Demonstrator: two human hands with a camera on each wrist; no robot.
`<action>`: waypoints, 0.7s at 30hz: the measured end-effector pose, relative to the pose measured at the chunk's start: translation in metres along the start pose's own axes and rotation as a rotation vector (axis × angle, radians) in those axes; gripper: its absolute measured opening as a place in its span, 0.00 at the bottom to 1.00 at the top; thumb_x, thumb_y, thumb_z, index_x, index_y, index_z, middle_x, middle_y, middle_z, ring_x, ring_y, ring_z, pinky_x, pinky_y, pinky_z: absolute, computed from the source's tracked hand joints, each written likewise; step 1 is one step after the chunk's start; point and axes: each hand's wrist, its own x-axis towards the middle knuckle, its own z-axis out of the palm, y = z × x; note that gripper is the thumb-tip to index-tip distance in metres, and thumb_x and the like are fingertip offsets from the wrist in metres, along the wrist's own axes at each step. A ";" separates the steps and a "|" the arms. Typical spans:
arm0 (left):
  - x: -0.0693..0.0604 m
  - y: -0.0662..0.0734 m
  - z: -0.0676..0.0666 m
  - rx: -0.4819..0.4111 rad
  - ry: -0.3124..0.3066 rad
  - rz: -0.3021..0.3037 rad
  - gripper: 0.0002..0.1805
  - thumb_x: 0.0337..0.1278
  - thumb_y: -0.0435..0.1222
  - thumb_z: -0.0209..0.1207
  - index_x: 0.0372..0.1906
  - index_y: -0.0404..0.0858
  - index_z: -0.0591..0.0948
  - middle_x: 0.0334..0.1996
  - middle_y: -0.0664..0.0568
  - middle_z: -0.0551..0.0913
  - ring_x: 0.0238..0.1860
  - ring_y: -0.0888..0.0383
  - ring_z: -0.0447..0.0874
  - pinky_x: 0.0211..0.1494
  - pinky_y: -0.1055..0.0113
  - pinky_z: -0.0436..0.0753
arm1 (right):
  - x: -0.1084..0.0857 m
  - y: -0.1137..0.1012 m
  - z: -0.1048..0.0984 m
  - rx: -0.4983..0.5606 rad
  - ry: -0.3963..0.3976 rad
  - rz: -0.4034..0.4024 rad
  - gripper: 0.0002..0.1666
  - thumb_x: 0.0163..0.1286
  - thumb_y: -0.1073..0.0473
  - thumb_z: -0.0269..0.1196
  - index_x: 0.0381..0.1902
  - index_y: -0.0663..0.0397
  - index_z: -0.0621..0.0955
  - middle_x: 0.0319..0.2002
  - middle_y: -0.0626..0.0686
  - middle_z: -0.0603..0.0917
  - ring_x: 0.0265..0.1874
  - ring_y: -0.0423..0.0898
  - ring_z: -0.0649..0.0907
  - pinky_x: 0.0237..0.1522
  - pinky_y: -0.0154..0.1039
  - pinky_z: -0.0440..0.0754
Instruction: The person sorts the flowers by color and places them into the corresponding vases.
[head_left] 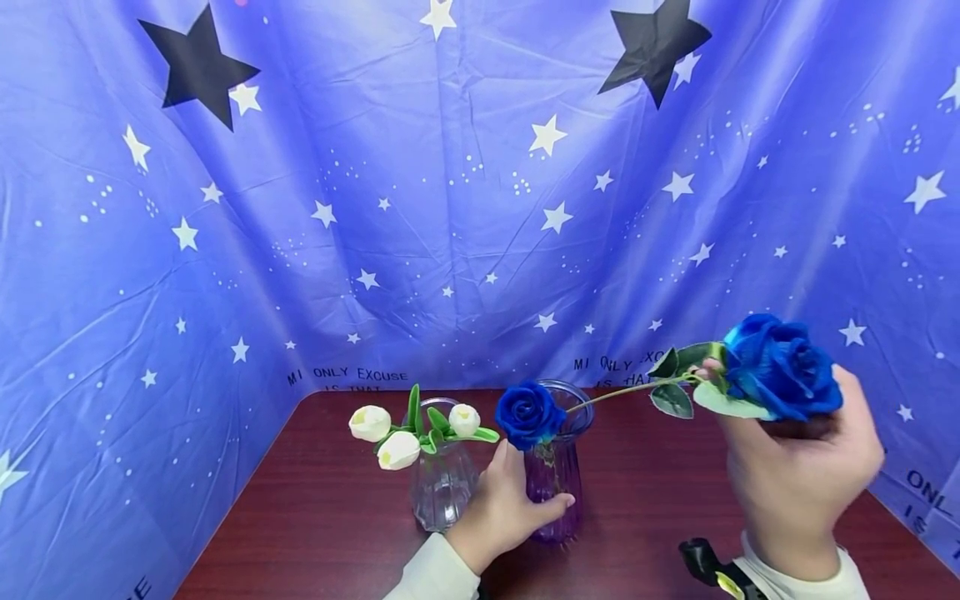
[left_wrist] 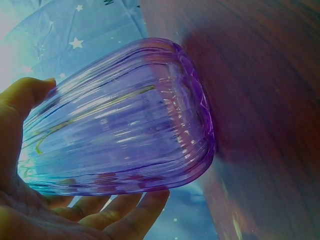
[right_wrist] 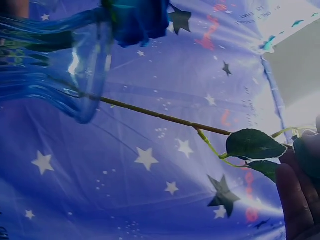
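Observation:
My left hand (head_left: 501, 510) holds a ribbed purple glass vase (head_left: 564, 492) standing on the table. In the left wrist view, its thumb lies on one side of the glass and its fingers (left_wrist: 135, 212) on the other. One blue rose (head_left: 528, 413) is in this vase, its bloom over the rim. At the right, my right hand (head_left: 806, 479) pinches a second blue rose (head_left: 783, 367) just below the bloom, its fingertips partly hidden by leaves. This rose lies slanted, and its stem (right_wrist: 160, 116) passes into the vase mouth in the right wrist view.
A clear glass vase (head_left: 438, 492) with white tulips (head_left: 399, 450) stands left of the purple one. The dark red wooden table (head_left: 300, 500) is bordered by a blue star-printed cloth (head_left: 450, 208) behind and at the sides. A black strap device (head_left: 699, 560) sits at the right wrist.

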 end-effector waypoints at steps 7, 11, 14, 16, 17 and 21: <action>-0.001 0.000 0.001 0.002 0.015 0.020 0.58 0.49 0.55 0.76 0.80 0.49 0.55 0.65 0.50 0.75 0.64 0.54 0.81 0.65 0.57 0.81 | -0.013 0.011 0.004 -0.087 -0.136 0.044 0.25 0.41 0.83 0.74 0.41 0.86 0.79 0.35 0.61 0.90 0.30 0.42 0.89 0.37 0.28 0.85; 0.000 0.001 0.002 0.006 0.020 0.030 0.58 0.49 0.55 0.76 0.80 0.48 0.55 0.64 0.50 0.75 0.64 0.54 0.81 0.64 0.57 0.82 | -0.018 0.017 0.002 -0.106 -0.206 0.067 0.27 0.43 0.84 0.74 0.45 0.85 0.79 0.37 0.58 0.90 0.30 0.39 0.88 0.36 0.26 0.84; 0.000 0.000 0.002 0.010 0.023 0.038 0.57 0.49 0.55 0.76 0.80 0.48 0.56 0.64 0.49 0.75 0.64 0.54 0.81 0.65 0.57 0.82 | -0.022 0.021 0.000 -0.157 -0.236 0.073 0.28 0.44 0.84 0.74 0.47 0.84 0.80 0.36 0.54 0.89 0.27 0.36 0.86 0.34 0.25 0.82; 0.001 0.000 0.002 0.011 0.025 0.040 0.58 0.49 0.55 0.76 0.80 0.49 0.55 0.64 0.49 0.75 0.64 0.54 0.81 0.65 0.57 0.81 | -0.024 0.023 -0.001 -0.199 -0.255 0.074 0.29 0.44 0.83 0.75 0.47 0.82 0.80 0.35 0.51 0.89 0.24 0.34 0.84 0.32 0.24 0.81; 0.001 0.000 0.002 0.008 0.024 0.036 0.58 0.49 0.55 0.76 0.80 0.50 0.55 0.65 0.50 0.75 0.64 0.54 0.80 0.65 0.56 0.81 | -0.025 0.024 -0.001 -0.209 -0.264 0.077 0.29 0.44 0.83 0.75 0.48 0.81 0.80 0.34 0.50 0.89 0.24 0.34 0.82 0.31 0.23 0.80; 0.001 -0.001 0.002 0.000 0.019 0.022 0.58 0.48 0.54 0.77 0.80 0.52 0.55 0.65 0.50 0.75 0.65 0.54 0.80 0.65 0.55 0.81 | -0.030 0.030 -0.001 -0.228 -0.303 0.104 0.30 0.44 0.84 0.74 0.49 0.80 0.80 0.31 0.45 0.87 0.22 0.34 0.77 0.28 0.23 0.77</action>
